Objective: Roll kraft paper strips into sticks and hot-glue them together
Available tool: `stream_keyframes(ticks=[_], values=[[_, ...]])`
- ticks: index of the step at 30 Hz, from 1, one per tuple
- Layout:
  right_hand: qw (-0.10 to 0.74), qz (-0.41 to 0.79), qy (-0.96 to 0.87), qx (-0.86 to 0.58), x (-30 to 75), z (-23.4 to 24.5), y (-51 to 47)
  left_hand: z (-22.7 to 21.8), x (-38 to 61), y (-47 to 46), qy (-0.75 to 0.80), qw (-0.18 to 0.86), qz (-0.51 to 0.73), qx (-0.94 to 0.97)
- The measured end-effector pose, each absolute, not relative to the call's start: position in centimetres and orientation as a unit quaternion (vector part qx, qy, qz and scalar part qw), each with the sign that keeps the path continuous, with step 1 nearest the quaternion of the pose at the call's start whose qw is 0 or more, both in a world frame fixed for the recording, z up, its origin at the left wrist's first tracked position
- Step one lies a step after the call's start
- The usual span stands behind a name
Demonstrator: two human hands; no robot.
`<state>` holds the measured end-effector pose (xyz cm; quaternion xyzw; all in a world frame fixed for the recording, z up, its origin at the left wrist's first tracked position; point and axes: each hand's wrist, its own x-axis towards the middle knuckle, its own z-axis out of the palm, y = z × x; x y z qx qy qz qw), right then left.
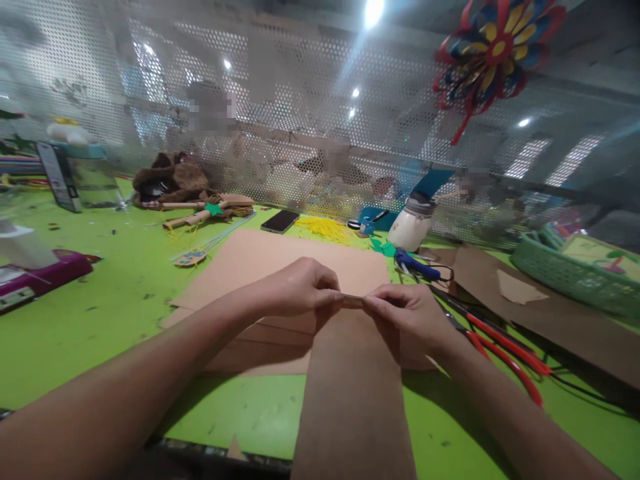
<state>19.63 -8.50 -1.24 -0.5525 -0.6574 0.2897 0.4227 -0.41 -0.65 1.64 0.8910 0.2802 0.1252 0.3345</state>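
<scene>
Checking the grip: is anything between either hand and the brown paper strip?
Nothing visible. The left hand and right hand both pinch the far edge of the brown paper strip directly; the red-handled tool lies apart, rightward.

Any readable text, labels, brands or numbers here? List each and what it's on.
No text can be read.
Dark card at far left: pale markings, too blurred to read.
Printed sheet in the green basket: a picture shows, any lettering too small to tell.
White jar, phone, brown paper strip pinched by left hand and right hand: no text visible.
</scene>
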Motion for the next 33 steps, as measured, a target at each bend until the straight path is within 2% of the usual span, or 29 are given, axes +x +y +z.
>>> stream_keyframes(ticks=[3,7,10,12,14,16,18,21,24,28,31,33], values=[[0.419,0.303,-0.656,-0.550,19.5,-1.2,-8.5,1.7,-0.5,-0.6,0.280,0.371,0.119,0.877],[0.397,0.334,-0.654,-0.550,20.4,-1.2,-8.2,1.8,-0.8,-0.3,0.284,0.362,0.123,0.879],[0.460,0.383,-0.611,-0.518,21.7,-1.4,-7.7,1.8,-1.0,0.3,0.256,0.406,0.137,0.866],[0.519,0.434,-0.561,-0.477,22.3,-1.5,-7.5,1.6,-1.2,0.6,0.220,0.479,0.143,0.838],[0.542,0.471,-0.535,-0.446,22.2,-1.2,-7.8,1.2,-1.4,0.7,0.185,0.550,0.147,0.801],[0.515,0.495,-0.559,-0.421,21.7,-0.6,-8.4,0.7,-1.3,0.5,0.163,0.604,0.136,0.768],[0.447,0.517,-0.617,-0.390,20.8,0.2,-9.2,0.3,-1.1,0.3,0.149,0.645,0.108,0.742],[0.364,0.469,-0.726,-0.346,19.9,1.2,-10.0,-0.2,-0.5,-0.5,0.141,0.675,0.073,0.721],[0.378,0.432,-0.739,-0.353,19.8,1.3,-10.1,-0.6,0.1,-1.7,0.157,0.697,0.065,0.697],[0.431,0.457,-0.688,-0.362,20.3,0.3,-9.8,-1.4,0.4,-2.8,0.181,0.757,0.076,0.623],[0.442,0.456,-0.655,-0.410,20.8,-0.1,-9.5,-1.3,0.1,-1.7,0.214,0.735,0.122,0.632],[0.401,0.436,-0.673,-0.444,21.0,-0.1,-9.3,-0.9,-0.2,-0.4,0.244,0.684,0.162,0.668]])
